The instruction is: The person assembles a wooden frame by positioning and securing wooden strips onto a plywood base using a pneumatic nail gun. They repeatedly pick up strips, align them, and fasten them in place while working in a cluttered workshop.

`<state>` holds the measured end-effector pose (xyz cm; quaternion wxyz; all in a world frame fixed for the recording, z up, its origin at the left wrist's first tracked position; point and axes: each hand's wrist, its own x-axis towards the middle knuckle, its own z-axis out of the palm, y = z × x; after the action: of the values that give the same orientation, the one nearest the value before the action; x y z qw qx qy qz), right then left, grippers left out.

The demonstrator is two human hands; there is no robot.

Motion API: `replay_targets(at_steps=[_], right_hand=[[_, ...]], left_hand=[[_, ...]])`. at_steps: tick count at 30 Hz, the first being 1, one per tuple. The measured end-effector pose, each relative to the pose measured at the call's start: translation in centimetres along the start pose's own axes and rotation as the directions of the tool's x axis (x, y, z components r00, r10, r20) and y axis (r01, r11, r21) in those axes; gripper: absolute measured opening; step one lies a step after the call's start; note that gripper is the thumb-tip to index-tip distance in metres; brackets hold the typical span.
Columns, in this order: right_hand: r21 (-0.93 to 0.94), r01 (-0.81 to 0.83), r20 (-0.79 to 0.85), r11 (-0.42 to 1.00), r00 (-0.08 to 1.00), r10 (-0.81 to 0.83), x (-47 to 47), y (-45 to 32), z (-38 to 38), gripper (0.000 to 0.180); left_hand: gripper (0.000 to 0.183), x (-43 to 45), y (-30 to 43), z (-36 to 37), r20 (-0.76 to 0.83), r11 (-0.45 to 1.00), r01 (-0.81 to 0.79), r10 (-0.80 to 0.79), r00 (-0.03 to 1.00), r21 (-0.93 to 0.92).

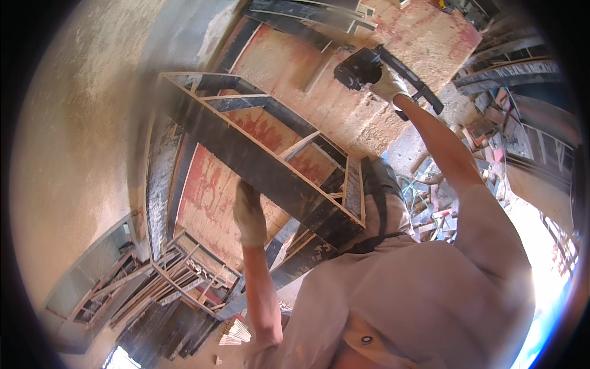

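A long box-like wooden frame [258,157], dark-faced with pale raw edges and crosspieces, is tilted in front of my body. My left hand [249,217], in a light work glove, grips its lower long side; the fingertips are hidden behind the dark board. In my gloved right hand [389,85] is a black nail gun [359,68] with a long straight magazine, held out past the frame's far side. Under both lies a worn worktop [295,60] of plywood-like board stained with red.
More dark frames [304,23] lie at the worktop's far end. A wall [92,92] rises on the left. Wood offcuts [433,198] are heaped on the floor at right. Thin wooden strips [152,286] and stacked dark boards [170,327] sit at lower left.
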<state>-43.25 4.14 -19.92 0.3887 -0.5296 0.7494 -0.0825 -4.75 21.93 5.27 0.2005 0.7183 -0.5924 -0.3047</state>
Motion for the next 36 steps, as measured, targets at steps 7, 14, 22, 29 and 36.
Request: replay_targets(at_steps=[7,14,22,29,36], right_hand=[[0.41,-0.105,0.286,0.906,0.958,-0.018,-16.5,-5.2,-12.4,0.028],[-0.03,0.83,0.257,0.557,0.545,-0.798,-25.9,-5.3,-19.4,0.022],[0.348,0.164,0.448,0.923,0.836,-0.317,-32.1,-17.9,-20.5,0.018],[0.356,-0.019,0.552,0.934,0.811,-0.194,-33.2,-21.0,-20.3,0.017],[0.308,0.041,0.5,0.951,0.843,-0.198,-32.9,-23.1,-19.5,0.016]], left_hand=[[0.03,8.5,-3.3,5.9,0.154,0.531,0.001,0.244,0.957,-0.848],[0.027,8.8,-4.9,7.2,0.133,0.442,-0.048,0.369,0.92,-0.896],[0.025,9.5,-5.5,8.3,0.073,0.334,-0.116,0.504,0.861,-0.935],[0.023,10.7,-4.4,9.5,0.072,0.164,-0.029,0.579,0.812,-0.986],[0.023,9.9,-4.7,8.8,0.05,0.018,0.048,0.563,0.825,-0.999]])
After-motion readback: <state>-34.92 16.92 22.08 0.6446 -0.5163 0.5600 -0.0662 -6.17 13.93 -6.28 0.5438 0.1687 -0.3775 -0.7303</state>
